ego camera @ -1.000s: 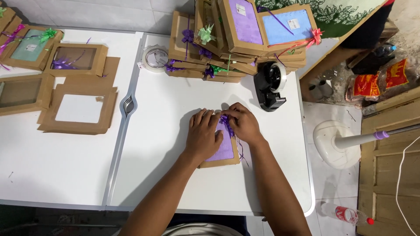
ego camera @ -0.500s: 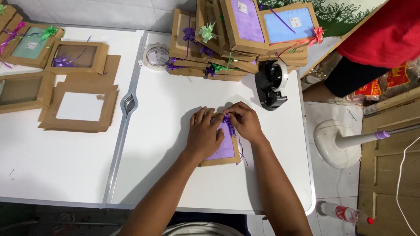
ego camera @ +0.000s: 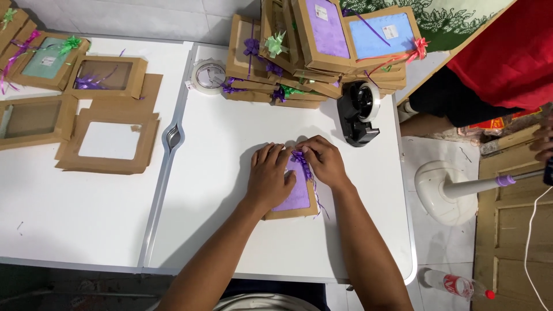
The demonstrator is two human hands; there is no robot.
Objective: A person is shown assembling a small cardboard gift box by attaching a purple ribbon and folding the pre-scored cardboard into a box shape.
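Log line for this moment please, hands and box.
left hand: flat on box | right hand: fingers at purple bow | box: kraft, purple inside, on white table

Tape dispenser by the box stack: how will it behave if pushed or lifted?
The black tape dispenser looks chunky with a broad flat base, so it is probably heavy for its size and unlikely to tip. Pushed, it would likely slide on the smooth white table rather than roll. Its body looks rigid.

Stack of finished kraft boxes [ego camera: 322, 52] at table's far edge. Black tape dispenser [ego camera: 358, 113] just right of it. Clear tape roll [ego camera: 208, 75] left of stack. Empty window boxes [ego camera: 109, 141] toward far left corner. White fan base [ego camera: 440, 190] on floor beyond right edge.
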